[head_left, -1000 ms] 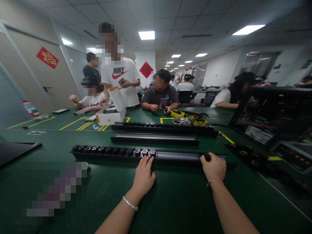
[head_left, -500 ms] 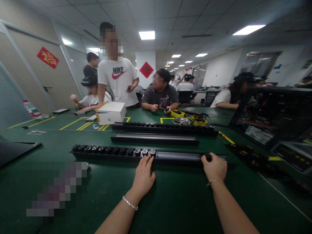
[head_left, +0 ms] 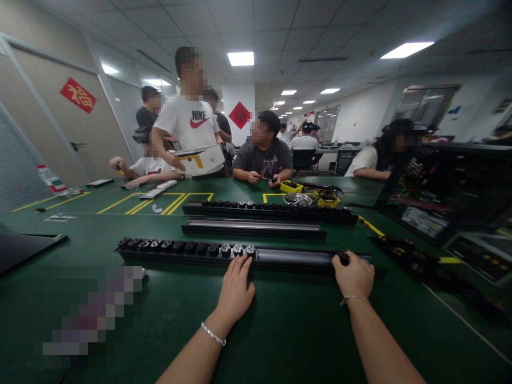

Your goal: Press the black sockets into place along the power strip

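Note:
A long black rail (head_left: 296,260) lies crosswise on the green table, its left part lined with several small dark and silvery modules (head_left: 190,247). My left hand (head_left: 237,285) rests its fingertips on the rail's front edge, by the rightmost silvery modules; its thumb stands apart and it grips nothing. At the rail's right end, my right hand (head_left: 354,274) is closed round a small black part (head_left: 343,258), of which only the top shows between thumb and fingers.
Behind lie an unfilled rail (head_left: 256,226) and another rail with modules (head_left: 272,209). Yellow trays (head_left: 291,186) and a metal dish (head_left: 297,199) stand farther back. An open computer case (head_left: 436,186) is at right. Across the table, a standing person holds a white box (head_left: 204,160).
The standing person across the table has lifted the white box off the tabletop, uncovering yellow tape lines. Another person shows behind. My hands have hardly moved.

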{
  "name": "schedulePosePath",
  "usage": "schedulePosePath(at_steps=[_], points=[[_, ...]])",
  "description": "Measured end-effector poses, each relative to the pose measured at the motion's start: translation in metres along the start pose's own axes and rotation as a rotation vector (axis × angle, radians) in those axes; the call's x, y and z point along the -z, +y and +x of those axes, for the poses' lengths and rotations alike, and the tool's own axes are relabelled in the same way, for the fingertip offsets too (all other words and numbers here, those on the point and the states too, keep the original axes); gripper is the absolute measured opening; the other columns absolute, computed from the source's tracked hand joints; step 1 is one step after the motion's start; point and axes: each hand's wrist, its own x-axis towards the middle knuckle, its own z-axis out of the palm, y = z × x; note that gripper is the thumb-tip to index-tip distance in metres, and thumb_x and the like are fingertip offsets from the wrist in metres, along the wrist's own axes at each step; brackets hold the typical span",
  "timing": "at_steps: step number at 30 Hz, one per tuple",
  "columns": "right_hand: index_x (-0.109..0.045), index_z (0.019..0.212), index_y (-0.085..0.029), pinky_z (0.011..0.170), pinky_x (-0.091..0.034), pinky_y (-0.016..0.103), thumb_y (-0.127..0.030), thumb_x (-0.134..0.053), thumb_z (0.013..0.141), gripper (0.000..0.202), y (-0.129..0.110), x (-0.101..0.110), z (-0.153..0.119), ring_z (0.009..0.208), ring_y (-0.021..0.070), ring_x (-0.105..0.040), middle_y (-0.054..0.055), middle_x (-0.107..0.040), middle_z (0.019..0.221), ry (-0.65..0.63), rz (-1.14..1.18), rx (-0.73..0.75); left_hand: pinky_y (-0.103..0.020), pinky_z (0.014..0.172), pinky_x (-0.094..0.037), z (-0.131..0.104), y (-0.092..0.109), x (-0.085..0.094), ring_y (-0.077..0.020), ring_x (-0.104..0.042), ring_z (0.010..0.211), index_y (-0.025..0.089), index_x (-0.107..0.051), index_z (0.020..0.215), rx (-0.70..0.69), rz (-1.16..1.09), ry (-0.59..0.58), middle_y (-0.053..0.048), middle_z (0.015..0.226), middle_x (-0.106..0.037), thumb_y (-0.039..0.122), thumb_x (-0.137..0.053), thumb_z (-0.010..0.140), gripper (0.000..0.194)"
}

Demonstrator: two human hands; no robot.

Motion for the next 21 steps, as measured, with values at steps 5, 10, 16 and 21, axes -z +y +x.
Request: schedulePosePath(at_steps=[5,10,16,21], points=[[-0.061,0.106,-0.007,0.095,-0.03,0.041,-0.043,-0.039,0.08,0.049,-0.0014,0.0022,-0.0004,0.1,0.0274,-0.054,0.016,-0.063,0.106,-0.005,0.003,-0.014,-0.047,0.108,-0.028,0.0003,-0.0023,-0.002,-0.0255,-0.025,0.134,0.021,-0.035,0.135,-0.015,0.002,0.01,-0.006,0.141,-0.038,0.019,-0.046,0.078,0.059],[-0.061,0.105,-0.007,0.096,-0.029,0.041,-0.043,-0.04,0.08,0.049,-0.0009,0.0004,-0.0001,0.1,0.0275,-0.054,0.016,-0.063,0.106,0.017,0.007,-0.003,-0.047,0.108,-0.029,0.0003,-0.0032,-0.0033,-0.0255,-0.026,0.134,0.022,-0.036,0.134,-0.017,-0.008,0.03,-0.006,0.14,-0.039,0.019,-0.046,0.077,0.058],[-0.062,0.099,-0.01,0.093,-0.031,0.041,-0.04,-0.041,0.079,0.043,0.0028,-0.0036,0.002,0.098,0.0275,-0.055,0.016,-0.064,0.104,0.054,-0.005,0.006,-0.046,0.109,-0.028,0.0007,-0.0022,-0.0036,-0.0246,-0.028,0.133,0.021,-0.039,0.133,-0.029,-0.004,0.051,-0.006,0.138,-0.041,0.016,-0.047,0.075,0.058],[-0.062,0.097,-0.01,0.093,-0.03,0.043,-0.04,-0.041,0.078,0.041,0.0046,-0.0039,0.0029,0.094,0.0276,-0.056,0.015,-0.065,0.098,0.044,-0.002,-0.005,-0.046,0.108,-0.029,0.0005,-0.0024,-0.0034,-0.025,-0.027,0.133,0.022,-0.037,0.134,-0.024,-0.005,0.042,-0.006,0.139,-0.04,0.017,-0.047,0.076,0.059]])
